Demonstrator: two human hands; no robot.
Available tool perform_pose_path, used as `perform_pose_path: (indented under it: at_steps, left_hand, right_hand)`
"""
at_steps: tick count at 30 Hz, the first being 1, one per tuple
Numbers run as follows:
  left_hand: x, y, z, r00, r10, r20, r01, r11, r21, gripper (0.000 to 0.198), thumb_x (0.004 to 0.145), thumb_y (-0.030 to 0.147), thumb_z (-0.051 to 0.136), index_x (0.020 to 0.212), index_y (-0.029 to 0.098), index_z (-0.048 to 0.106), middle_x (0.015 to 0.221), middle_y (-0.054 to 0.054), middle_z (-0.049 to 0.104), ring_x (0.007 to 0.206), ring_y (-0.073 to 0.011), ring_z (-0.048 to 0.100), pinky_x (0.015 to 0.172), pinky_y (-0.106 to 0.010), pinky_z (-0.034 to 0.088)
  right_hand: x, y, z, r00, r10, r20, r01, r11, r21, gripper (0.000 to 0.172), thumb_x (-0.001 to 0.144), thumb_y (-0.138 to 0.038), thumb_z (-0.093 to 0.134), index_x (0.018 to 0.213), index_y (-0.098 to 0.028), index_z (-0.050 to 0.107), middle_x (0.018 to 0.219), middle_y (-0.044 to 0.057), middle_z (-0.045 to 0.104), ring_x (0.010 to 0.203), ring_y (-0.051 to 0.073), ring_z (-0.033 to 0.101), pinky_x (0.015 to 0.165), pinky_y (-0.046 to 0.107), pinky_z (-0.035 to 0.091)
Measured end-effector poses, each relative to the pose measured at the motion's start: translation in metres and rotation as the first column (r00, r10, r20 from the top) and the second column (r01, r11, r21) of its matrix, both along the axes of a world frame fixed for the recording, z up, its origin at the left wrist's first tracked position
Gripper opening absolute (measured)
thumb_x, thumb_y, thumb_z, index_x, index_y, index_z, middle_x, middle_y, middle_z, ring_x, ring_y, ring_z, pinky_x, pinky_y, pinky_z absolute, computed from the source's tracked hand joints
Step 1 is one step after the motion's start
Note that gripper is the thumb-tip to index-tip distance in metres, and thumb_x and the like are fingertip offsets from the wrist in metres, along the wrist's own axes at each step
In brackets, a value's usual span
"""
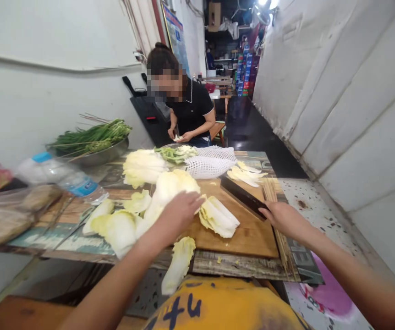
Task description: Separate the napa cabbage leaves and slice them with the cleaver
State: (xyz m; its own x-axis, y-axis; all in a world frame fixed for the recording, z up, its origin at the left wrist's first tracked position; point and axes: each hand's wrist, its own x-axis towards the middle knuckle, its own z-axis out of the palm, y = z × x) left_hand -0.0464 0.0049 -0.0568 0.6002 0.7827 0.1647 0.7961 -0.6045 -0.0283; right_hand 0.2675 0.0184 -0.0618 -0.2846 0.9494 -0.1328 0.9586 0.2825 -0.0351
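Observation:
My right hand (282,220) is closed round the handle of a dark, broad-bladed cleaver (240,192), its blade over the right side of the wooden cutting board (252,240). My left hand (183,208) has its fingers curled at the yellow end of a stack of napa cabbage leaves (220,220) lying on the board. Part of its grip is hidden behind the hand. A large napa cabbage (173,183) rests just beyond this hand. Loose cabbage leaves (118,229) lie to the left, and a single leaf (178,266) hangs over the table's front edge.
Opposite, a person in a black shirt (195,107) handles a small white piece. Cut cabbage strips (247,174), white foam netting (211,161) and thin wooden skewers (276,215) surround the board. Leftward are a water bottle (70,178) and a metal bowl (101,156) of greens.

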Motion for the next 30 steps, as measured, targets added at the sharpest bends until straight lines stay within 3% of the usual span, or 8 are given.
perform_pose_path:
  at_steps: [4, 8, 13, 15, 17, 23, 27, 30]
  left_hand:
    - [-0.038, 0.026, 0.022, 0.922, 0.306, -0.237, -0.328, 0.943, -0.058, 0.053, 0.074, 0.006, 0.049, 0.125, 0.02, 0.053, 0.137, -0.014, 0.047, 0.131, -0.0322, 0.035, 0.103, -0.055, 0.028]
    - [-0.054, 0.034, 0.032, 0.896, 0.314, -0.315, -0.381, 0.908, -0.177, 0.07, 0.07, 0.009, 0.055, 0.137, 0.024, 0.038, 0.148, -0.013, 0.03, 0.136, -0.0323, 0.024, 0.103, -0.049, 0.031]
    - [-0.045, -0.04, 0.028, 0.902, 0.409, -0.137, -0.423, 0.902, -0.092, 0.056, 0.081, 0.027, 0.051, 0.134, 0.016, 0.039, 0.119, -0.017, 0.058, 0.109, -0.0286, 0.055, 0.09, -0.039, 0.043]
    - [-0.035, -0.072, 0.017, 0.873, 0.435, -0.22, -0.481, 0.843, -0.243, 0.058, 0.08, 0.038, 0.055, 0.131, 0.015, 0.042, 0.092, -0.015, 0.067, 0.083, -0.0285, 0.065, 0.072, -0.036, 0.047]
    - [-0.029, -0.088, 0.002, 0.861, 0.445, -0.245, -0.506, 0.796, -0.333, 0.058, 0.078, 0.04, 0.058, 0.128, 0.015, 0.043, 0.087, -0.013, 0.068, 0.081, -0.0289, 0.065, 0.069, -0.034, 0.046]
    - [-0.034, -0.082, -0.031, 0.858, 0.511, -0.056, -0.462, 0.717, -0.522, 0.055, 0.079, 0.021, 0.05, 0.132, 0.02, 0.034, 0.08, -0.004, 0.067, 0.074, -0.0199, 0.065, 0.06, -0.024, 0.041]
    - [-0.031, -0.088, -0.012, 0.869, 0.482, 0.113, -0.341, 0.749, -0.568, 0.057, 0.08, 0.018, 0.044, 0.135, 0.025, 0.035, 0.068, 0.002, 0.063, 0.061, -0.0155, 0.061, 0.053, -0.021, 0.039]
    - [-0.017, -0.077, 0.015, 0.716, 0.573, 0.399, -0.295, 0.767, -0.57, 0.05, 0.082, 0.027, 0.047, 0.132, 0.024, 0.041, 0.074, 0.001, 0.062, 0.059, -0.013, 0.061, 0.054, -0.021, 0.045]
  right_hand:
    - [0.002, -0.008, -0.009, 1.0, -0.008, -0.003, 0.008, 1.0, 0.007, 0.032, 0.095, -0.034, 0.035, 0.088, -0.013, 0.059, 0.077, 0.015, 0.068, 0.073, 0.028, 0.067, 0.061, 0.031, 0.04]
    - [0.002, -0.007, -0.012, 1.0, -0.007, 0.002, 0.006, 1.0, 0.021, 0.03, 0.095, -0.034, 0.036, 0.086, -0.015, 0.057, 0.077, 0.013, 0.069, 0.073, 0.028, 0.067, 0.058, 0.03, 0.039]
    - [0.004, -0.008, -0.012, 1.0, -0.001, 0.02, 0.0, 1.0, 0.028, 0.03, 0.095, -0.035, 0.035, 0.088, -0.015, 0.057, 0.075, 0.012, 0.069, 0.071, 0.027, 0.067, 0.055, 0.029, 0.037]
    - [0.004, -0.008, -0.013, 1.0, -0.006, 0.03, 0.006, 1.0, 0.021, 0.03, 0.095, -0.035, 0.035, 0.087, -0.015, 0.056, 0.075, 0.012, 0.069, 0.071, 0.026, 0.067, 0.055, 0.029, 0.037]
    - [0.004, -0.008, -0.014, 0.999, -0.006, 0.048, 0.005, 1.0, 0.021, 0.031, 0.095, -0.036, 0.035, 0.085, -0.016, 0.056, 0.075, 0.013, 0.069, 0.071, 0.026, 0.067, 0.054, 0.029, 0.036]
    - [0.002, -0.009, -0.012, 0.999, -0.005, 0.04, 0.004, 0.999, 0.032, 0.029, 0.095, -0.035, 0.035, 0.088, -0.016, 0.056, 0.073, 0.011, 0.069, 0.069, 0.026, 0.067, 0.053, 0.028, 0.035]
    - [0.004, -0.011, -0.011, 1.0, -0.031, -0.006, 0.031, 0.999, 0.045, 0.031, 0.095, -0.036, 0.035, 0.088, -0.016, 0.057, 0.073, 0.011, 0.069, 0.07, 0.025, 0.066, 0.054, 0.027, 0.035]
    - [0.005, -0.011, -0.012, 0.997, -0.057, -0.054, 0.059, 0.997, 0.04, 0.032, 0.095, -0.036, 0.035, 0.088, -0.015, 0.058, 0.076, 0.012, 0.069, 0.073, 0.026, 0.066, 0.056, 0.027, 0.035]
